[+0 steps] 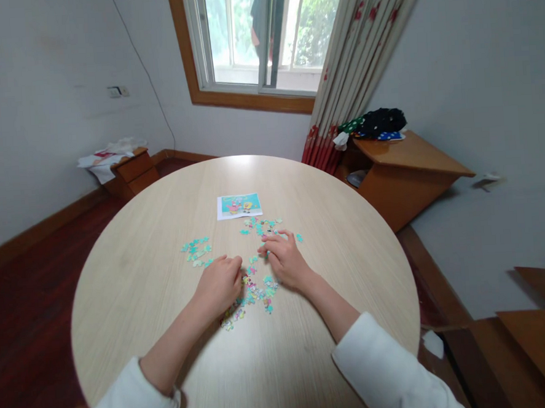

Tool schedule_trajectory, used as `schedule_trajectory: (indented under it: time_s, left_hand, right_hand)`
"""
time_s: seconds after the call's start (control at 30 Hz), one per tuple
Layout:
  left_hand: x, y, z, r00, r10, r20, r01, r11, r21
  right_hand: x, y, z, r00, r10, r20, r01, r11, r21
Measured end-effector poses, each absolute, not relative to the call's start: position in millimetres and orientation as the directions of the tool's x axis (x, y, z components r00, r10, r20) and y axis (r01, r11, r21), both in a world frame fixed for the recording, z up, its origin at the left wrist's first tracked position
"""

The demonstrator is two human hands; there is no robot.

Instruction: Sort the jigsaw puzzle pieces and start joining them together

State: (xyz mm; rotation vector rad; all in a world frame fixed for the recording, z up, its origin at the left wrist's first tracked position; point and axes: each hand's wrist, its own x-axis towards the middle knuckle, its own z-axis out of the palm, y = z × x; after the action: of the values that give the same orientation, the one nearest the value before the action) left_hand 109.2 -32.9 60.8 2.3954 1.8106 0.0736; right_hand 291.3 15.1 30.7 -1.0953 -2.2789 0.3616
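Observation:
Small jigsaw puzzle pieces [253, 294], mostly turquoise with some pink and yellow, lie loose between and in front of my hands. My left hand [222, 284] rests at the left side of this pile with its fingers curled in; whatever they may hold is hidden. Over the pieces on the right is my right hand [285, 260], its fingers bent but apart, with no piece visible in them. A separate group of turquoise pieces [196, 250] lies beyond my left hand. More pieces [265, 225] are scattered past my right fingertips, below a picture card [240, 206] with cartoon figures.
Everything lies on a round, light wood table [134, 286]. A small wooden cabinet [135, 170] with cloth on it stands at the far left. Toward the right are a curtain [351, 57] and a brown cabinet [404, 171] bearing dark clothes [382, 122].

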Motion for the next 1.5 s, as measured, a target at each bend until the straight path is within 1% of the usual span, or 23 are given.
schedule_trajectory:
  time_s: [0.07, 0.13, 0.2, 0.3, 0.4, 0.47, 0.57, 0.63, 0.7, 0.83, 0.9, 0.97, 1.07, 1.2, 1.3, 1.4, 1.5]
  left_hand:
    - [109, -32, 62, 0.271, 0.961, -0.052, 0.953, -0.26, 0.159]
    - [108, -30, 61, 0.268, 0.963, -0.029, 0.946, -0.257, 0.196]
    - [106, -29, 58, 0.271, 0.962, 0.011, 0.934, -0.266, 0.238]
    - [104, -26, 54, 0.276, 0.957, 0.086, 0.912, -0.289, 0.292]
    - [103, -25, 49, 0.287, 0.943, 0.169, 0.882, -0.329, 0.337]
    - [103, -25, 47, 0.308, 0.933, 0.187, 0.866, -0.357, 0.351]
    - [105, -25, 46, 0.349, 0.929, 0.127, 0.863, -0.371, 0.342]
    - [105, -25, 45, 0.361, 0.93, 0.072, 0.868, -0.364, 0.338]
    - [103, -23, 45, 0.346, 0.937, 0.041, 0.876, -0.339, 0.342]
    - [96, -19, 43, 0.284, 0.958, 0.033, 0.898, -0.277, 0.343]
    - [93, -17, 42, 0.271, 0.961, 0.048, 0.9, -0.271, 0.341]
    - [91, -16, 42, 0.272, 0.96, 0.065, 0.897, -0.277, 0.345]
    - [91, -19, 43, 0.293, 0.954, 0.061, 0.892, -0.296, 0.341]
    - [97, -25, 48, 0.349, 0.936, 0.036, 0.896, -0.345, 0.281]
    - [102, -28, 54, 0.406, 0.914, -0.002, 0.888, -0.394, 0.237]
    - [104, -28, 58, 0.413, 0.91, -0.029, 0.892, -0.398, 0.215]
    - [103, -28, 60, 0.382, 0.924, -0.035, 0.903, -0.364, 0.23]
  right_hand:
    - [293, 18, 30, -0.396, 0.845, 0.361, 0.695, 0.532, -0.483]
    - [294, 20, 29, -0.332, 0.885, 0.327, 0.742, 0.459, -0.488]
    - [293, 22, 28, -0.324, 0.899, 0.295, 0.766, 0.432, -0.476]
    - [291, 23, 26, -0.354, 0.9, 0.253, 0.782, 0.433, -0.447]
    - [286, 20, 27, -0.414, 0.879, 0.234, 0.763, 0.476, -0.437]
    - [282, 17, 27, -0.509, 0.829, 0.231, 0.704, 0.556, -0.443]
    - [276, 12, 27, -0.66, 0.712, 0.238, 0.568, 0.681, -0.463]
    - [275, 11, 26, -0.683, 0.683, 0.259, 0.526, 0.706, -0.475]
    - [276, 13, 25, -0.644, 0.706, 0.294, 0.533, 0.69, -0.489]
    - [283, 17, 27, -0.541, 0.772, 0.335, 0.583, 0.631, -0.512]
    - [286, 17, 30, -0.527, 0.786, 0.324, 0.601, 0.614, -0.511]
    - [287, 16, 33, -0.551, 0.779, 0.301, 0.603, 0.62, -0.502]
    - [286, 14, 34, -0.586, 0.766, 0.264, 0.605, 0.63, -0.486]
    - [284, 15, 29, -0.565, 0.79, 0.237, 0.638, 0.601, -0.481]
    - [286, 18, 26, -0.547, 0.795, 0.261, 0.647, 0.599, -0.471]
    - [292, 23, 29, -0.443, 0.834, 0.329, 0.696, 0.551, -0.461]
    - [301, 27, 34, -0.305, 0.89, 0.339, 0.769, 0.44, -0.464]
